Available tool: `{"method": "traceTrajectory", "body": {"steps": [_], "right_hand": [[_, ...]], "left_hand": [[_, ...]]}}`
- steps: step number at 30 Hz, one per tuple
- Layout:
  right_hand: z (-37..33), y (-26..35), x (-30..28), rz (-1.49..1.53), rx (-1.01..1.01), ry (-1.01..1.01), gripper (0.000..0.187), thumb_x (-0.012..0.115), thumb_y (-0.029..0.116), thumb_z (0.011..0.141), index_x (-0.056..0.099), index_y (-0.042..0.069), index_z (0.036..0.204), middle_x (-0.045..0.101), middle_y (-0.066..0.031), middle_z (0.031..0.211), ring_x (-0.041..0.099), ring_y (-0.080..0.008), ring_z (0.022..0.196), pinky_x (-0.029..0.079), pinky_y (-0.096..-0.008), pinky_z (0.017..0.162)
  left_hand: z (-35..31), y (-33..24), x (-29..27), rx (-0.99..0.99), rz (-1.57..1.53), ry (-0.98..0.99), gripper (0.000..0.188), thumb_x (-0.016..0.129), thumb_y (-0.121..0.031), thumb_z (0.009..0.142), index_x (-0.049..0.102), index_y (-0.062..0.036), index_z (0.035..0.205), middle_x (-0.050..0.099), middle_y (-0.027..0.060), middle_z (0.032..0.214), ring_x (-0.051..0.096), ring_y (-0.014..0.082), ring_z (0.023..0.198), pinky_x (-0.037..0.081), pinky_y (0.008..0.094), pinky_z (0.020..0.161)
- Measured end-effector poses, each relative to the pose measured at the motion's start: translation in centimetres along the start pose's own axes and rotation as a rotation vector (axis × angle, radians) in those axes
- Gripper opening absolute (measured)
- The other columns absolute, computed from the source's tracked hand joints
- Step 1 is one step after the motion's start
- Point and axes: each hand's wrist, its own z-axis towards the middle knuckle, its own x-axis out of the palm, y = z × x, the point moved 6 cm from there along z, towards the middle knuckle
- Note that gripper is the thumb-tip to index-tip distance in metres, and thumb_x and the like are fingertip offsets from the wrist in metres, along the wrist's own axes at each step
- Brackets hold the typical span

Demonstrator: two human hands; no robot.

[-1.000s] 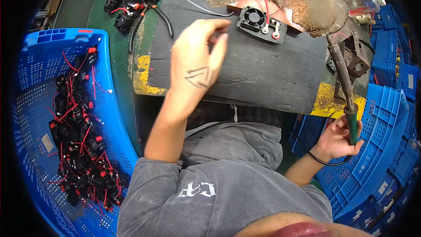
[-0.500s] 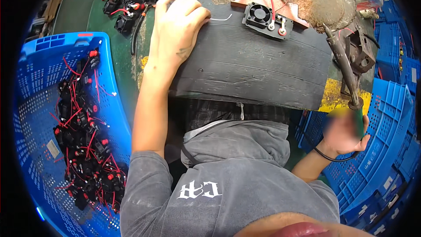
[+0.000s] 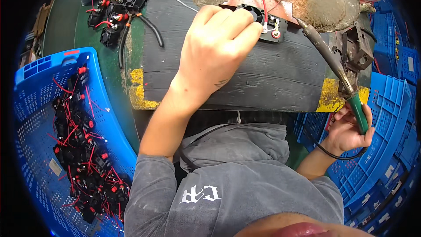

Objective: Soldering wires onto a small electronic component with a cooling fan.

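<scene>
My left hand is closed over a thin pale solder wire, which trails away from it to the upper left. Its fingertips sit at the small black fan board, hiding part of the fan; from here I cannot tell whether they touch it. A red wire rises from the ring terminals beside the fan. At the right, my right hand grips the green handle of a soldering iron. Its tip points up and left, just right of the fan board.
Several fan boards lie at the upper left, near black cables. A blue crate full of more boards stands left. The black mat lies before me; a crusted round plate is behind it. A rusty metal bracket stands right.
My left hand has moved right with the solder wire, from the mat's far left to the fan board. The iron's tip has shifted left, closer to the board.
</scene>
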Motion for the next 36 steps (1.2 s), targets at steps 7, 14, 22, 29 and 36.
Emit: {"method": "traceTrajectory", "body": {"steps": [7, 14, 22, 29, 36], "right_hand": [[1.5, -0.5, 1.0, -0.037, 0.012, 0.032, 0.069, 0.036, 0.056, 0.095, 0.066, -0.002, 0.118, 0.068, -0.0267, 0.099, 0.065, -0.0300, 0.066, 0.051, -0.0328, 0.046], [2.7, -0.7, 1.8, -0.041, 0.025, 0.067, 0.070, 0.035, 0.056, 0.097, 0.065, -0.005, 0.115, 0.066, -0.0284, 0.105, 0.065, -0.0314, 0.063, 0.053, -0.0331, 0.043], [3.0, -0.8, 2.6, -0.040, 0.039, 0.109, 0.071, 0.034, 0.057, 0.097, 0.066, -0.005, 0.115, 0.066, -0.0282, 0.103, 0.065, -0.0318, 0.063, 0.053, -0.0326, 0.044], [3.0, -1.3, 2.4, -0.067, 0.065, 0.076, 0.071, 0.034, 0.057, 0.097, 0.066, -0.004, 0.114, 0.065, -0.0285, 0.101, 0.064, -0.0309, 0.062, 0.052, -0.0323, 0.043], [3.2, -0.7, 2.6, -0.101, 0.053, 0.075, 0.071, 0.035, 0.058, 0.097, 0.066, -0.003, 0.113, 0.065, -0.0281, 0.098, 0.064, -0.0303, 0.061, 0.052, -0.0318, 0.043]], "left_hand": [[-0.1, 0.4, 0.6, -0.009, 0.091, -0.004, 0.021, 0.070, -0.009, 0.073, 0.074, -0.0101, 0.093, 0.064, 0.0002, 0.087, 0.062, 0.0170, 0.078, 0.042, 0.0315, 0.070], [-0.5, 0.9, 0.9, -0.016, 0.096, -0.030, 0.024, 0.069, -0.009, 0.070, 0.074, -0.0097, 0.093, 0.064, 0.0001, 0.088, 0.062, 0.0167, 0.079, 0.041, 0.0312, 0.069], [-0.4, 1.2, 1.2, -0.032, 0.052, -0.063, 0.028, 0.070, -0.006, 0.065, 0.076, -0.0133, 0.092, 0.059, -0.0009, 0.089, 0.051, 0.0152, 0.069, 0.040, 0.0284, 0.064], [-0.9, 1.4, 1.0, -0.034, 0.073, -0.068, 0.029, 0.071, -0.006, 0.064, 0.076, -0.0139, 0.092, 0.059, -0.0007, 0.090, 0.052, 0.0152, 0.070, 0.040, 0.0284, 0.065], [-0.7, 1.2, 1.3, -0.025, 0.063, -0.060, 0.029, 0.070, -0.006, 0.064, 0.076, -0.0133, 0.092, 0.059, -0.0003, 0.090, 0.052, 0.0156, 0.071, 0.041, 0.0282, 0.065]]}}
